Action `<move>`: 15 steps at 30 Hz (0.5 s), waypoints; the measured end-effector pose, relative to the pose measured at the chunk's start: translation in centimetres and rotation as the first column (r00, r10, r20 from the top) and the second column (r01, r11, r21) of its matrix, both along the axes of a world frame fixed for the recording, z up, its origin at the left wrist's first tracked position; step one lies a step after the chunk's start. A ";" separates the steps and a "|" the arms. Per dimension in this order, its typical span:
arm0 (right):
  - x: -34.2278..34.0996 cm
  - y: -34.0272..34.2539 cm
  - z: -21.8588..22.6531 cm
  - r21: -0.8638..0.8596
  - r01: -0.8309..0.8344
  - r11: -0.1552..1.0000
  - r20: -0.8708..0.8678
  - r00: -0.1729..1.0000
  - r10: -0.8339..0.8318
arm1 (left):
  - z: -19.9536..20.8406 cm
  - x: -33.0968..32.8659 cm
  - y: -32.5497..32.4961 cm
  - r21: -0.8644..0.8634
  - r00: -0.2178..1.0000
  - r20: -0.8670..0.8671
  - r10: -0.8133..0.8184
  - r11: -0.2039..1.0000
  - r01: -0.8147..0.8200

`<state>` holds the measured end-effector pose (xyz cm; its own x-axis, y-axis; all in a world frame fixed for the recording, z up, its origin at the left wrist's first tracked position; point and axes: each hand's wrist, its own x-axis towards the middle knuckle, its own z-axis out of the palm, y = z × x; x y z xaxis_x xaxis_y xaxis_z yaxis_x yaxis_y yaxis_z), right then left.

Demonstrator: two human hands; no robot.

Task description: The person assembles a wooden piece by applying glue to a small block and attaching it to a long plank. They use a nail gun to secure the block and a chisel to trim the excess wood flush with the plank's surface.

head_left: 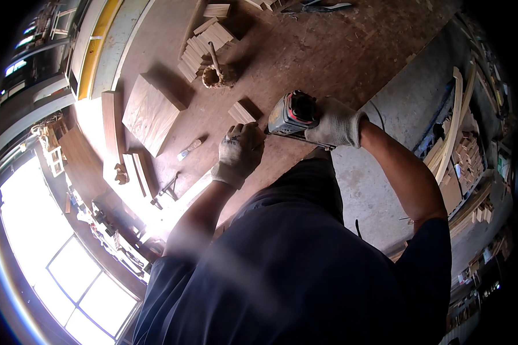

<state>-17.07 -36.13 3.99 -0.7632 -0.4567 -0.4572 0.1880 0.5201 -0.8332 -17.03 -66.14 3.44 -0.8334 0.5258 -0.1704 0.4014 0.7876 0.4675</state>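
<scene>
My right hand (335,123), in a pale knit work glove, is wrapped round the handle of a nail gun (288,115). The tool has a grey body, a black and red cap and a dark strip-like magazine along its lower side. My left hand (240,152), gloved alike, is closed just left of the nail gun, its fingers curled over the workbench; what they hold, if anything, is hidden. A small wooden block (244,111) lies just beyond my left hand. The nail gun's tip is hidden beside that hand.
Across the brown workbench (328,52) lie stacked wood strips (204,49), a round pot with a stick (217,75), a wide board (151,112), a brush (191,148) and a clamp-like tool (168,185). Timber piles (466,149) stand right, beyond a concrete floor (362,178). Bright windows (69,259) are left.
</scene>
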 end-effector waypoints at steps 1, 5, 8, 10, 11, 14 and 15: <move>0.1 -0.1 -0.4 0.008 -0.004 1.000 -0.026 1.000 0.004 | 0.1 0.0 0.0 0.000 1.000 -0.003 -0.001 1.000 0.001; 0.0 -0.2 -0.6 0.031 -0.007 0.999 -0.021 1.000 0.008 | -0.1 0.0 0.0 0.011 1.000 -0.007 -0.005 1.000 0.005; -0.2 -0.2 0.1 0.043 -0.011 0.999 -0.011 1.000 0.011 | -0.2 0.0 -0.1 0.017 1.000 -0.005 -0.008 1.000 0.008; -0.2 -0.1 0.0 0.053 0.000 0.999 0.004 1.000 0.000 | -0.3 0.0 -0.2 0.009 1.000 -0.014 -0.014 1.000 0.014; -0.1 0.0 -0.2 0.029 0.007 1.000 -0.009 1.000 -0.007 | -0.4 0.1 -0.2 0.004 1.000 -0.019 -0.016 1.000 0.016; 0.4 0.3 -0.9 -0.025 0.027 0.999 -0.053 0.998 -0.028 | -0.4 0.1 -0.2 -0.008 1.000 -0.008 -0.009 1.000 0.009; 0.5 0.3 -1.2 -0.032 0.034 0.999 -0.070 0.997 -0.036 | -0.4 0.1 -0.2 -0.008 1.000 -0.008 -0.010 1.000 0.010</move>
